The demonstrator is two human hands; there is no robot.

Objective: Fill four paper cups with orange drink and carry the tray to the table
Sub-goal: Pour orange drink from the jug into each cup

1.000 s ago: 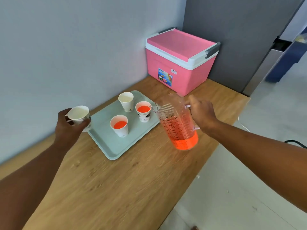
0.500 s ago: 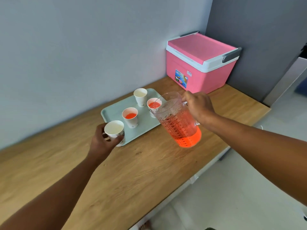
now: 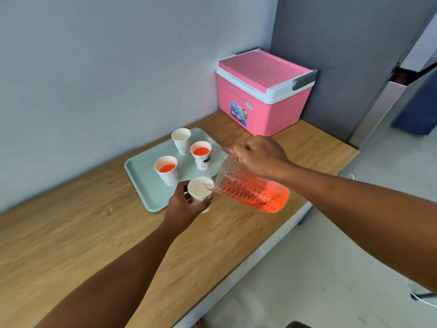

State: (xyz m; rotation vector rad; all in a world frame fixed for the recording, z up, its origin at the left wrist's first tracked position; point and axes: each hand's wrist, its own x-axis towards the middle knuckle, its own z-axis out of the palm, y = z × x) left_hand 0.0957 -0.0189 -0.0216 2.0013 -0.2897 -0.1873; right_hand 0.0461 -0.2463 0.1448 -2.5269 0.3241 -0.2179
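My left hand grips an empty white paper cup just in front of the pale green tray. My right hand holds a clear plastic jug by its handle. The jug is tilted left, its spout over the held cup's rim, with orange drink pooled in its lower end. On the tray stand two cups with orange drink and one empty cup at the back.
A pink cooler box with a white rim sits in the corner on the wooden counter. A grey wall runs behind the tray. The counter's front edge drops to a pale floor on the right.
My left hand carried the empty cup from the tray's left end to its front, close to the jug. My right hand tipped the jug toward the cup.
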